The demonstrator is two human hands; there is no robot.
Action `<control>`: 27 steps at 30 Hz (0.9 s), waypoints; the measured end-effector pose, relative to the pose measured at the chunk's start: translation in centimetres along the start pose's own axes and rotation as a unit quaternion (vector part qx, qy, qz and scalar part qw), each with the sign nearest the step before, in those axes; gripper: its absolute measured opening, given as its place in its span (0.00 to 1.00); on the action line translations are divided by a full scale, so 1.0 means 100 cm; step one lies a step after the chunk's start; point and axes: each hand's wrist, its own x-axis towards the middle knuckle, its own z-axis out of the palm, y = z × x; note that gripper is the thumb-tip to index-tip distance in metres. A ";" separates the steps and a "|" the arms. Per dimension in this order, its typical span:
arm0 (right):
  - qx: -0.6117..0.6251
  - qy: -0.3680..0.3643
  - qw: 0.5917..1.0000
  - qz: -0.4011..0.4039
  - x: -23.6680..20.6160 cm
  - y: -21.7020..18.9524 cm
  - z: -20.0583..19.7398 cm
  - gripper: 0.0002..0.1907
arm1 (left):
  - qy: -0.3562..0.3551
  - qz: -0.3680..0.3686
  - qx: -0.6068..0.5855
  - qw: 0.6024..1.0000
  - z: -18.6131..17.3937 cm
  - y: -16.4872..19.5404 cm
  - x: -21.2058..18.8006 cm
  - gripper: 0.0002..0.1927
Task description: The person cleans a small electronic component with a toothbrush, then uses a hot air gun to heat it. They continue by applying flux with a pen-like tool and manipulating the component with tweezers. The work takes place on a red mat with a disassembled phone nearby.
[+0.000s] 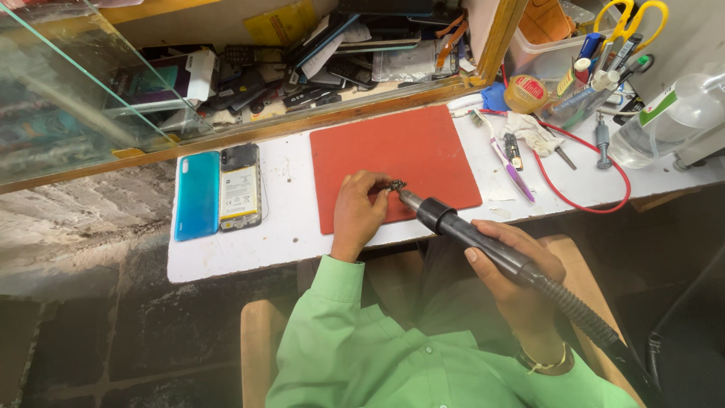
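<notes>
Heating is underway: my right hand (513, 264) is gripping the hot-air wand (483, 242), nozzle nearing the small component (395, 185) my left hand (359, 211) is pinching on the red mat (393, 162); the opened phone (240, 187) left of the mat is waiting unassembled.

2 hands (359, 211), 1 red mat (393, 162), 1 hot-air wand (483, 242), 1 opened phone (240, 187)

Bright, even daylight falls on the white worktop (226, 249) ahead of the hands, and shadows there are soft and short. The slanted clear glass pane (68, 91) far left of the left hand (359, 211) carries pale reflections. Below the hands the floor lies dim. Straight edges bow toward the frame's corners, and the green sleeve (340, 332) nearest the camera looks slightly soft.
</notes>
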 end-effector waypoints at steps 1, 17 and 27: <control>-0.007 0.004 1.000 -0.001 0.000 0.000 0.001 0.17 | -0.002 -0.003 -0.003 1.000 0.000 0.000 0.000 0.08; 0.028 -0.031 0.999 0.008 -0.002 -0.006 0.003 0.18 | -0.020 -0.003 -0.037 0.999 -0.005 -0.009 0.003 0.18; 0.019 -0.033 0.999 0.021 -0.003 -0.008 0.006 0.17 | 0.049 -0.039 -0.162 0.985 0.001 -0.022 0.004 0.23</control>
